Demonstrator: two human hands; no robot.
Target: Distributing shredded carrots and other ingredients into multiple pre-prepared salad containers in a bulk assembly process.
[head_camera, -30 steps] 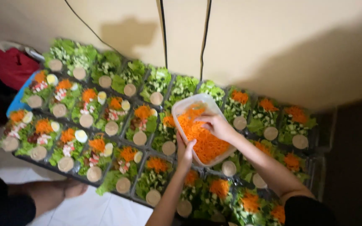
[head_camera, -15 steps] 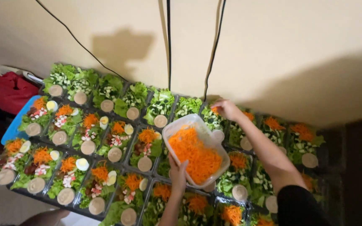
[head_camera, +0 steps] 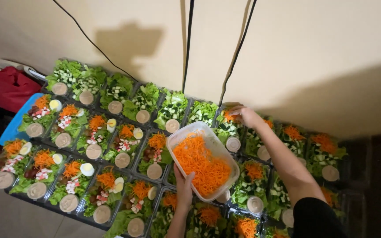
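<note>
- Since the earlier frame the right hand [head_camera: 246, 115] has reached further out to the back row by the wall; the tub sits a bit lower in the left hand.
- Left hand [head_camera: 184, 184] grips the near end of a clear plastic tub [head_camera: 178, 141] of shredded carrot [head_camera: 201, 164], thumb up over its rim and fingers under it, held above the middle trays.
- Right hand is loosely closed, fingers pinched down over a salad tray [head_camera: 228, 124] with a small pile of carrot on it; can't tell if it has any shreds between the fingertips.
- The tub is well apart from the right hand, down and to its left.
- Salad trays fill the surface edge to edge, each with a round sauce cup [head_camera: 154, 171]; hardly a gap between them.
- Back row runs tight to the beige wall [head_camera: 323, 53]; two black cables [head_camera: 187, 48] hang down just left of the right hand.
- Red bag [head_camera: 9, 88] at the far left edge.
</note>
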